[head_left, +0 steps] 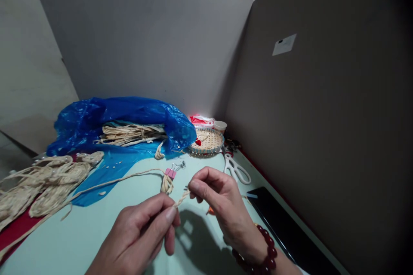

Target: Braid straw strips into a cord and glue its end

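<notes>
My left hand (142,234) pinches a thin straw-coloured raffia strand (181,199) between thumb and forefinger. My right hand (222,206), with a dark red bead bracelet (264,251) at the wrist, pinches the same strand a little further along, its fingers curled. The strand runs up to a small coil (167,184) held by a pink binder clip (171,173), then trails left across the pale green table (80,236).
A blue plastic bag (129,116) holding raffia bundles (129,134) lies at the back. Woven straw pieces (45,180) lie at the left. A small woven basket (206,141), white scissors (237,169) and a black phone (274,212) sit to the right. Grey partition walls enclose the table.
</notes>
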`<state>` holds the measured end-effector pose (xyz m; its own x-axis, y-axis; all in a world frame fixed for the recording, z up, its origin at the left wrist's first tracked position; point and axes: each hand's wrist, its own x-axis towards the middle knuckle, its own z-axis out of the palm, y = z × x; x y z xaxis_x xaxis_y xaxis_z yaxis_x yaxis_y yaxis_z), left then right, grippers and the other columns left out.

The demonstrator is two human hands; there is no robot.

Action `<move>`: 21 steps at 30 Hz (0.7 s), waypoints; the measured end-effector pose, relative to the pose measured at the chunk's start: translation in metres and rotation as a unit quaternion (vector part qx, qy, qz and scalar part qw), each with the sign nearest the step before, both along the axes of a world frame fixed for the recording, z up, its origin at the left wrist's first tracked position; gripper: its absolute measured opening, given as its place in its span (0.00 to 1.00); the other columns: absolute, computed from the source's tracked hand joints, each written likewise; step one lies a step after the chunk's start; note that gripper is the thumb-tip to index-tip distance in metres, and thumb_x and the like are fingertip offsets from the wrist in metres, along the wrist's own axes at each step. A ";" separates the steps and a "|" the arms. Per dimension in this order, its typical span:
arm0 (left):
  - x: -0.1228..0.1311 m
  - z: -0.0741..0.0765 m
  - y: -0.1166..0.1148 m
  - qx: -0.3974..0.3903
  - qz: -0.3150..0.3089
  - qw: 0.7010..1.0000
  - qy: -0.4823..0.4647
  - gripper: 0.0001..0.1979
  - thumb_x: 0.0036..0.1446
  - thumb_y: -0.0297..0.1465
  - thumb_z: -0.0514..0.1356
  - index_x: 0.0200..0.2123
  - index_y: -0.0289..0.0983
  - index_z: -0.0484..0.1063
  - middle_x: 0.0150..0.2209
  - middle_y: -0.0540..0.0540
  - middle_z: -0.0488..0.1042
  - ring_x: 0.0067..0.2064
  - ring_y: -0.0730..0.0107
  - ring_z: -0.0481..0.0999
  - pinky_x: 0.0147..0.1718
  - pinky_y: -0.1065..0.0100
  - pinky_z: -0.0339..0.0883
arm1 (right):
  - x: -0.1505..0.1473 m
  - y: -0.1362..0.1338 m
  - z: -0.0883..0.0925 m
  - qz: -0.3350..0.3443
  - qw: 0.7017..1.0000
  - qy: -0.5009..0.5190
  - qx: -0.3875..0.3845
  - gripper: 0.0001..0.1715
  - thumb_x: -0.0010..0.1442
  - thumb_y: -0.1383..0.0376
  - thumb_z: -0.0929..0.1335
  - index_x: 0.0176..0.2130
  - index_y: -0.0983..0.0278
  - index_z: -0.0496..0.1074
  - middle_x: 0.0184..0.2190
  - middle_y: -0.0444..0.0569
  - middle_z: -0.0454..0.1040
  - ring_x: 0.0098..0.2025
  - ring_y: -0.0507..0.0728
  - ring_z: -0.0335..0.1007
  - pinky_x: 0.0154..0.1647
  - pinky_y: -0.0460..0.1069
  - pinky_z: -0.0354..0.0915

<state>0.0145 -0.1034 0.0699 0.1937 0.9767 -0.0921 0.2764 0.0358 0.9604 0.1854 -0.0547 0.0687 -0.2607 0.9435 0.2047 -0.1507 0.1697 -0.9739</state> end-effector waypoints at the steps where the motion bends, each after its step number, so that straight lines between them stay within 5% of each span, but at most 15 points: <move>1: 0.001 0.000 -0.001 0.009 -0.002 1.000 0.010 0.22 0.59 0.51 0.52 0.25 0.40 0.69 0.19 0.54 0.68 0.21 0.73 0.57 0.22 0.70 0.50 | 0.000 -0.001 0.000 -0.006 1.000 -0.003 0.001 0.12 0.55 0.61 0.72 0.26 0.66 0.71 0.22 0.41 0.69 0.25 0.48 0.60 0.28 0.43 0.60; 9: 0.009 0.004 -0.002 0.060 0.052 0.995 0.053 0.20 0.59 0.47 0.52 0.22 0.41 0.68 0.19 0.54 0.66 0.24 0.71 0.62 0.26 0.69 0.54 | -0.003 -0.006 -0.006 -0.080 0.986 -0.074 0.129 0.08 0.57 0.64 0.70 0.28 0.65 0.72 0.24 0.42 0.71 0.27 0.49 0.63 0.30 0.45 0.60; 16: 0.008 0.001 -0.002 0.057 0.074 0.995 0.038 0.20 0.58 0.45 0.55 0.19 0.41 0.68 0.19 0.53 0.66 0.20 0.73 0.59 0.19 0.71 0.52 | -0.005 -0.007 -0.005 0.017 0.999 0.012 0.036 0.04 0.54 0.65 0.73 0.33 0.63 0.76 0.31 0.45 0.77 0.34 0.51 0.71 0.36 0.45 0.66; 21: 0.011 -0.004 0.001 0.051 0.044 0.998 0.013 0.19 0.59 0.44 0.54 0.22 0.39 0.70 0.19 0.54 0.68 0.17 0.77 0.60 0.20 0.72 0.57 | -0.006 -0.008 -0.007 -0.042 0.996 -0.031 0.068 0.03 0.55 0.66 0.72 0.30 0.64 0.75 0.28 0.45 0.77 0.31 0.52 0.71 0.33 0.46 0.66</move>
<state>0.0251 -0.1024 0.0660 0.1061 0.9943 0.0056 0.3012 -0.0375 0.9528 0.1798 -0.0627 0.0613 -0.1979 0.9270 0.3187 -0.0707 0.3107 -0.9479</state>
